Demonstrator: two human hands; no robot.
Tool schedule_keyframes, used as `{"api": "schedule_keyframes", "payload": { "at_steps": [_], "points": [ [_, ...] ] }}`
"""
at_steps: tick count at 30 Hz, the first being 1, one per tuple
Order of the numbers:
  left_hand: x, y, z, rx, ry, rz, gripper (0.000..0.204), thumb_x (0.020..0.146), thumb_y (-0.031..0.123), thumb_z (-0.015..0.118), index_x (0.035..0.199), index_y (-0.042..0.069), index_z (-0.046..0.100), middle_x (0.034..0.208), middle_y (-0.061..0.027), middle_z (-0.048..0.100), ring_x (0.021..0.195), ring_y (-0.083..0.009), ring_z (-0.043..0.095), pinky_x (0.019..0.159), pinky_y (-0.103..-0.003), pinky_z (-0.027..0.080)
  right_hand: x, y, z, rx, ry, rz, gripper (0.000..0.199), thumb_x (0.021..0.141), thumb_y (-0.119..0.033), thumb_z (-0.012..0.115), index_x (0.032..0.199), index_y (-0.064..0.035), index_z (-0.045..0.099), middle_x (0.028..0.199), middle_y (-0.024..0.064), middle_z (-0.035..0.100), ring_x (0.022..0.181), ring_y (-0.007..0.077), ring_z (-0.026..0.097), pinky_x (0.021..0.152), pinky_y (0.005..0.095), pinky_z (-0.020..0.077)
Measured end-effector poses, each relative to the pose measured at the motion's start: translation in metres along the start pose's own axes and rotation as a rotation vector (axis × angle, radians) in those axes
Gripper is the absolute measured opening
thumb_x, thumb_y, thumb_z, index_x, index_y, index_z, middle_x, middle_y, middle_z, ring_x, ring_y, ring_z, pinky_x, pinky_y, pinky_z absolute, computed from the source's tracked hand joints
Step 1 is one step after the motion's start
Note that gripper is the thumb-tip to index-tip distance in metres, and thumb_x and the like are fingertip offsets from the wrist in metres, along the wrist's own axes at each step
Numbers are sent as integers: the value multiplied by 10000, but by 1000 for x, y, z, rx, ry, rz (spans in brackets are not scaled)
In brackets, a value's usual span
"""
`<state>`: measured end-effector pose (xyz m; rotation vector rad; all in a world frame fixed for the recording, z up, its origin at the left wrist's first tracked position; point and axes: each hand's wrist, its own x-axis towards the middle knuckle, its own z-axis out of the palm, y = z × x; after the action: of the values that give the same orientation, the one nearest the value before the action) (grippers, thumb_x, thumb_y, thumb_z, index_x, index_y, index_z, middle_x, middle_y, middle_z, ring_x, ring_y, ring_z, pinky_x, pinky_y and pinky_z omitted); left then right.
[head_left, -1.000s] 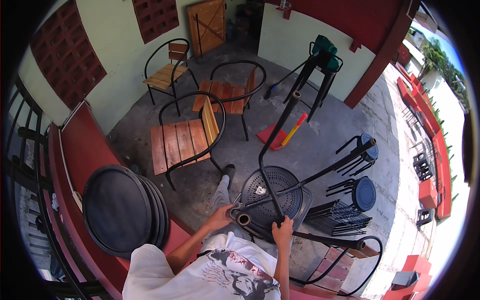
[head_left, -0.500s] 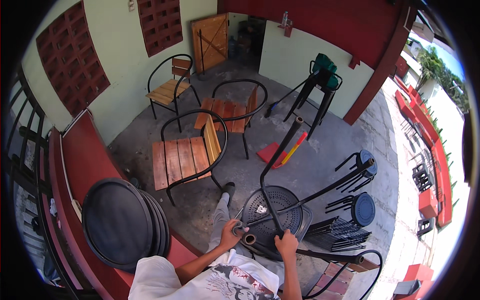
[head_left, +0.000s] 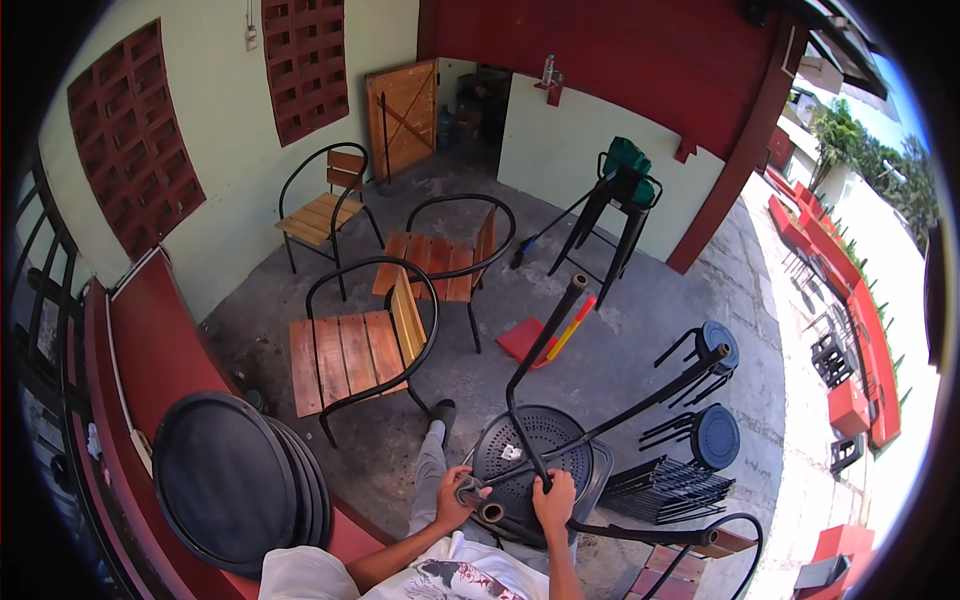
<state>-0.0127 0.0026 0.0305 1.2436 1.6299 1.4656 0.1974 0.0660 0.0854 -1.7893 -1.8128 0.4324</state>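
Note:
A black metal table base [head_left: 512,390] with several tube legs lies upturned before me, its legs spread outward. My left hand [head_left: 456,502] is wrapped round a short grey tube beside an open leg end that points up at me. My right hand [head_left: 555,500] grips the base near where its legs cross. Under the base is a round black perforated seat [head_left: 558,424] with a small whitish scrap [head_left: 511,453] on it. Part of the seat and its supports is hidden by the base and my hands.
Round black tabletops [head_left: 228,480] lean in a stack at my left, on a red ledge. Ahead stand wooden-slat armchairs [head_left: 345,358]. A red dustpan [head_left: 528,340] lies on the floor, and black stools [head_left: 716,437] are at the right. Another slatted chair [head_left: 668,570] is close by my right.
The view has tilted up slightly, so the whole scene sits lower and a little further left. Both hands keep their hold, and the table base has hardly moved.

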Motion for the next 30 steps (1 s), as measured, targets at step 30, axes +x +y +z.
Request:
{"api": "schedule_keyframes", "payload": {
  "at_steps": [30],
  "points": [
    [7,10,-3,-3,-90,4,445,847,396,833,858,11,612,950,-102,586,918,-280,583,824,-368,460,-2,0,2,-108,-6,-43,295,918,-295,689,1077,-61,603,1021,132,581,997,348,577,846,460,442]
  ]
}}
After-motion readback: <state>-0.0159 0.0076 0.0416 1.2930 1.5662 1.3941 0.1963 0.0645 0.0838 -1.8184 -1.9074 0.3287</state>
